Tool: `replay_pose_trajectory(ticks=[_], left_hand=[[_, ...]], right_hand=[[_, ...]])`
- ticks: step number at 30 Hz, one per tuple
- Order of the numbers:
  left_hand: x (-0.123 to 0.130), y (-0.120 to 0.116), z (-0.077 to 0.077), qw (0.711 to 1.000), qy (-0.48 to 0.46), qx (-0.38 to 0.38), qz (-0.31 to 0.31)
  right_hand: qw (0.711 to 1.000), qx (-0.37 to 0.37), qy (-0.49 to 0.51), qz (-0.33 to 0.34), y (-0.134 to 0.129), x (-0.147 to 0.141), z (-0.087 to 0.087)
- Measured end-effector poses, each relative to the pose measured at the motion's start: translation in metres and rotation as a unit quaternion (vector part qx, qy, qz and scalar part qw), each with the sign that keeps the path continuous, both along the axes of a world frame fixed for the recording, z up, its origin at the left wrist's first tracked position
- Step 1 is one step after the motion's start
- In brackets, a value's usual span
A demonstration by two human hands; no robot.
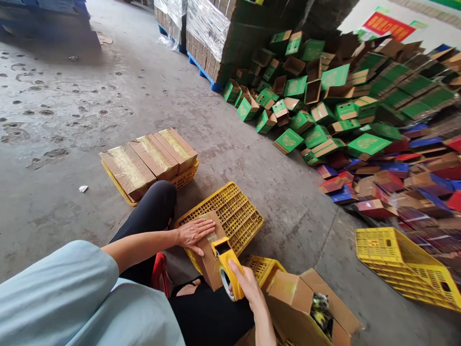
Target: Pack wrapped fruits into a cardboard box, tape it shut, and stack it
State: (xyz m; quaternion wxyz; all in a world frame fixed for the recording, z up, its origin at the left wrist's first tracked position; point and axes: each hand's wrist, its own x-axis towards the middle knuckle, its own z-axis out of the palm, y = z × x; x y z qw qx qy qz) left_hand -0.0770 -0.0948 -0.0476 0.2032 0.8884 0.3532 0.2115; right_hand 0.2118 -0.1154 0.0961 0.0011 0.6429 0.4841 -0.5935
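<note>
A closed brown cardboard box (pixel 208 262) rests on an upturned yellow plastic crate (pixel 239 211) in front of me. My left hand (pixel 194 234) lies flat on the box's top, fingers stretched out. With my right hand (pixel 243 281) I grip a yellow tape dispenser (pixel 230 269), its head at the box's top edge. The roll of tape shows at its side. Close by on the right stands an open cardboard box (pixel 288 300), flaps up, with dark and greenish items inside that I cannot make out.
Three taped cartons (pixel 153 156) sit on another yellow crate at the left. Another yellow crate (pixel 406 269) lies at the right. Green boxes (pixel 295 115) and red and blue boxes (pixel 389 182) are heaped behind. Wrapped cardboard stacks (pixel 212 33) stand on blue pallets.
</note>
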Motion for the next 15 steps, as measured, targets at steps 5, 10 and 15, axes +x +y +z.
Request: replay_pose_trajectory(ticks=[5, 10, 15], left_hand=[[-0.001, 0.0, 0.004, 1.0, 0.003, -0.014, -0.01], [0.002, -0.002, 0.008, 1.0, 0.01, -0.016, -0.006], [0.014, -0.008, 0.004, 0.999, 0.013, -0.005, -0.035]], right_hand=[[1.0, 0.019, -0.016, 0.009, -0.007, 0.004, -0.003], [0.999, 0.023, -0.03, -0.001, -0.009, 0.004, -0.009], [0.999, 0.02, -0.023, -0.01, -0.01, 0.005, -0.013]])
